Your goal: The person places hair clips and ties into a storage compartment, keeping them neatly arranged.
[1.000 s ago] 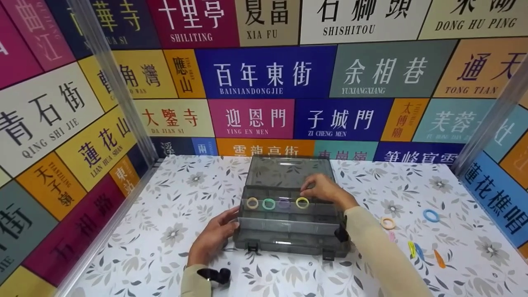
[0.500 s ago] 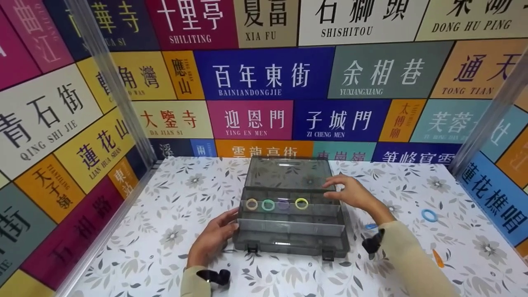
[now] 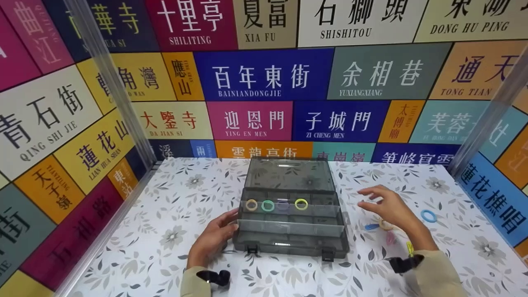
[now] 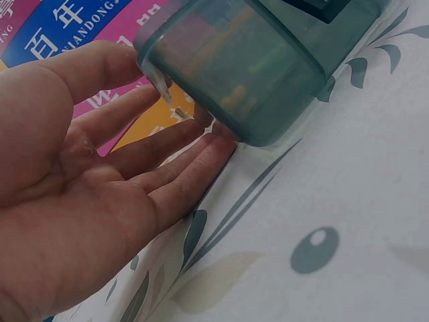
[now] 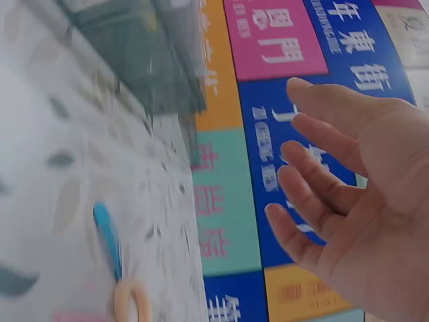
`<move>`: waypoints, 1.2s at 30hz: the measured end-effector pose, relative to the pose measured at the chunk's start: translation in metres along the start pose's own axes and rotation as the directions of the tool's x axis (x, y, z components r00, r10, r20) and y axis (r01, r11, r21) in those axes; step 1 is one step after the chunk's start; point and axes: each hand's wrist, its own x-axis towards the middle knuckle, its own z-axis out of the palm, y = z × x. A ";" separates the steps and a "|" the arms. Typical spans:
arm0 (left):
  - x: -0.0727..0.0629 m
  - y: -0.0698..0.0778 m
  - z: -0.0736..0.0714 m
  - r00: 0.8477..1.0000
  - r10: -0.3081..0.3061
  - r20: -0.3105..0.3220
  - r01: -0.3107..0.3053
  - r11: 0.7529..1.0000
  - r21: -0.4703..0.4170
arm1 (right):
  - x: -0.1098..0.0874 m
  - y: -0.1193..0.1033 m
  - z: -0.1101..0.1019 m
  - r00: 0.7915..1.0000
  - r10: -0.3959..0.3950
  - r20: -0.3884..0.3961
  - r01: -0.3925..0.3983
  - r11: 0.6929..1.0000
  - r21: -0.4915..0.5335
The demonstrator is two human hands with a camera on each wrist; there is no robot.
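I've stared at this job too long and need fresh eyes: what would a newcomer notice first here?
Most likely the wall of bright signs with large Chinese characters, filling the top of the head view. Next, below it on the floral tabletop, the open smoky box, with four rings in a row inside: tan, green, purple and yellow. Then perhaps the blue ring lying to the box's right.

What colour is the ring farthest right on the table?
Light blue; the ring shows best in the head view.
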 end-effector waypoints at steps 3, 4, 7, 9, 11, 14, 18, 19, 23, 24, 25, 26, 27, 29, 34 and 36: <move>-0.001 0.000 -0.001 1.000 0.003 0.003 -0.003 1.000 0.010 | -0.011 0.011 -0.005 0.999 0.052 -0.005 -0.052 0.998 -0.017; -0.001 0.000 -0.001 1.000 0.007 0.004 -0.008 1.000 0.016 | -0.014 0.015 -0.006 0.998 0.070 -0.003 -0.070 0.997 -0.021; -0.001 0.000 -0.001 1.000 0.002 -0.001 -0.002 1.000 0.015 | -0.021 0.027 -0.008 0.994 0.112 0.001 -0.112 0.993 -0.028; -0.001 0.000 0.000 1.000 -0.005 -0.004 0.005 1.000 0.007 | -0.024 0.036 -0.009 0.990 0.140 0.000 -0.140 0.990 -0.028; 0.000 0.001 0.000 1.000 -0.004 0.000 0.004 1.000 -0.004 | -0.027 0.043 -0.010 0.986 0.168 -0.001 -0.168 0.986 -0.022; 0.001 0.002 0.001 1.000 -0.013 -0.004 0.013 1.000 -0.025 | -0.030 0.052 -0.011 0.977 0.213 0.007 -0.213 0.977 -0.004; 0.001 0.002 0.003 1.000 -0.013 -0.005 0.013 1.000 -0.029 | -0.034 0.063 -0.013 0.960 0.277 0.029 -0.277 0.961 0.005; 0.002 0.002 0.004 1.000 -0.009 -0.002 0.009 1.000 -0.027 | -0.035 0.066 -0.014 0.954 0.298 0.037 -0.298 0.954 0.007; 0.004 0.001 0.007 1.000 -0.003 0.011 0.003 1.000 -0.030 | -0.038 0.077 -0.015 0.919 0.386 0.078 -0.389 0.920 0.036; 0.004 0.000 0.007 1.000 -0.007 0.009 0.008 0.999 -0.035 | -0.038 0.080 -0.015 0.908 0.408 0.092 -0.413 0.909 0.050; 0.003 0.000 0.007 1.000 -0.013 0.006 0.014 0.999 -0.044 | -0.038 0.082 -0.014 0.899 0.425 0.105 -0.433 0.899 0.063; 0.003 0.000 0.007 1.000 -0.018 -0.001 0.018 0.999 -0.046 | -0.037 0.083 -0.013 0.891 0.439 0.117 -0.449 0.891 0.074; 0.002 0.001 0.006 1.000 -0.023 -0.008 0.023 0.999 -0.047 | -0.036 0.084 -0.012 0.885 0.448 0.124 -0.459 0.884 0.085; 0.001 0.001 0.005 0.999 -0.044 -0.020 0.043 0.997 -0.057 | -0.035 0.086 -0.009 0.875 0.468 0.125 -0.480 0.871 0.101; -0.002 0.002 0.002 0.999 -0.033 -0.018 0.032 0.998 -0.050 | -0.035 0.088 0.000 0.886 0.456 0.086 -0.463 0.879 0.110; -0.001 0.003 0.002 1.000 -0.023 -0.008 0.022 0.999 -0.048 | -0.036 0.089 0.000 0.890 0.451 0.068 -0.456 0.883 0.113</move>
